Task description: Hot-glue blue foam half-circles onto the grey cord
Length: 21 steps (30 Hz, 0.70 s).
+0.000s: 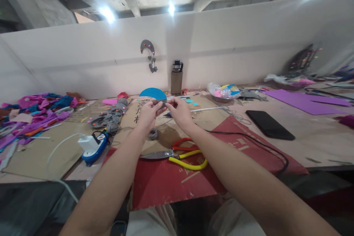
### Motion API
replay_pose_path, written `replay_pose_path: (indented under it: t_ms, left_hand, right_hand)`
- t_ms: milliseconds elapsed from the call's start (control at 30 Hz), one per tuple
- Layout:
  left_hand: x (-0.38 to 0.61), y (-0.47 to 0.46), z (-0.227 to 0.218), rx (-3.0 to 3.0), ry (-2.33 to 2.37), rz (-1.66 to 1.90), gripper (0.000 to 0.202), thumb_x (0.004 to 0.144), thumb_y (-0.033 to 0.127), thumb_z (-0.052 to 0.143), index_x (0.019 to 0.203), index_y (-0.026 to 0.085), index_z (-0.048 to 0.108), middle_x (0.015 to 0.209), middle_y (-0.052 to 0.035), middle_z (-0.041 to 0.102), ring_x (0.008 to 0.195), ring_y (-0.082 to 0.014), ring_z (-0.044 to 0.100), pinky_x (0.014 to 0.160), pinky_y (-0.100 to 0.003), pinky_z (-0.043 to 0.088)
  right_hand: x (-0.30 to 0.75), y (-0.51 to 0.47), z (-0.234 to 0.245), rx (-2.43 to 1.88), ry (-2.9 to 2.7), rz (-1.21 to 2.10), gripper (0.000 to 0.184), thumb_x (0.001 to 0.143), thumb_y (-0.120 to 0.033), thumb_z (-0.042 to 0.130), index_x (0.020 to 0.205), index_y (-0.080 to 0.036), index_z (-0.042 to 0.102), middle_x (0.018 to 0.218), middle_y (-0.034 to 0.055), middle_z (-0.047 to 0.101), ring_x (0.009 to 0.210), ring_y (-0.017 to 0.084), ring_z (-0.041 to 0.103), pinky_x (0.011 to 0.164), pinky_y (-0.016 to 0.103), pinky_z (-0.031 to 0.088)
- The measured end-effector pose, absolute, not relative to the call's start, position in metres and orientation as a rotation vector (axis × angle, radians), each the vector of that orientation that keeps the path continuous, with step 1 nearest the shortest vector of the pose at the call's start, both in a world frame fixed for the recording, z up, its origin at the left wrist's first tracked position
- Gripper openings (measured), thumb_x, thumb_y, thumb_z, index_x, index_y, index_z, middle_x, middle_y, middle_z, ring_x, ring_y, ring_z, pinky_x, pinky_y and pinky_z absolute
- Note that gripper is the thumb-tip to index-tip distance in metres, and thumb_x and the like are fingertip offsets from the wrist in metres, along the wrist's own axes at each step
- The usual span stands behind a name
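My left hand (151,113) and my right hand (178,111) meet over the cardboard, fingertips pinched together on a small grey piece (163,101), partly hidden by the fingers. Right behind the fingers shows a blue piece with a rounded top edge (153,93); whether it is gripped as well I cannot tell. Below the hands lie large scissors (172,153) with one red and one yellow handle. A small coil of grey cord (152,134) rests near my left wrist. Several tiny turquoise pieces (189,101) are scattered beyond my right hand.
Purple and blue scraps (41,108) heap at left, near a blue power strip (95,149). A bottle (176,79) stands by the wall, under a grey crescent hanging (147,46). On the right are a bowl (224,99), a phone (269,124), purple sheets (301,101) and a black cable (257,140).
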<state>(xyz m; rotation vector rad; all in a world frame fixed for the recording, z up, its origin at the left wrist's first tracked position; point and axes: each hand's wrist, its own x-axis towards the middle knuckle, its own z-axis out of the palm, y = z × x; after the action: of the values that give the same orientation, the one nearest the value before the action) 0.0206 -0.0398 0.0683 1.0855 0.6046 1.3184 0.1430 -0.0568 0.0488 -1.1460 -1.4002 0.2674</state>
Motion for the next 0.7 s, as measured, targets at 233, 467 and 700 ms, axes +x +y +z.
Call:
replay_pose_path:
  t_ms: [233,467,700]
  left_hand:
    - [0.017,-0.034,0.064,1.061,0.542,1.333,0.016,0.066,0.015,0.072,0.068,0.011,0.057,0.074,-0.0013,0.064,0.071,-0.0091,0.062,0.075,-0.026,0.053]
    - [0.022,-0.043,0.067,1.174,0.610,1.346,0.017,0.063,0.018,0.073,0.066,0.012,0.057,0.069,-0.0010,0.063,0.073,-0.0126,0.064,0.077,-0.029,0.052]
    - [0.022,-0.048,0.072,1.224,0.608,1.351,0.023,0.061,0.025,0.076,0.062,0.014,0.056,0.067,0.0002,0.062,0.077,-0.0137,0.064,0.073,-0.026,0.054]
  right_hand:
    - [0.143,-0.056,0.050,-1.068,-1.350,0.327,0.018,0.076,-0.035,0.053,0.082,-0.018,0.056,0.074,0.0009,0.056,0.069,0.014,0.049,0.069,0.028,0.039]
    - [0.148,-0.053,0.052,-1.049,-1.298,0.362,0.024,0.075,-0.040,0.055,0.086,-0.019,0.061,0.077,0.0018,0.056,0.071,0.014,0.047,0.070,0.028,0.040]
    - [0.150,-0.051,0.052,-1.024,-1.346,0.351,0.017,0.075,-0.035,0.055,0.073,-0.019,0.060,0.078,0.0022,0.057,0.074,0.014,0.050,0.073,0.029,0.041]
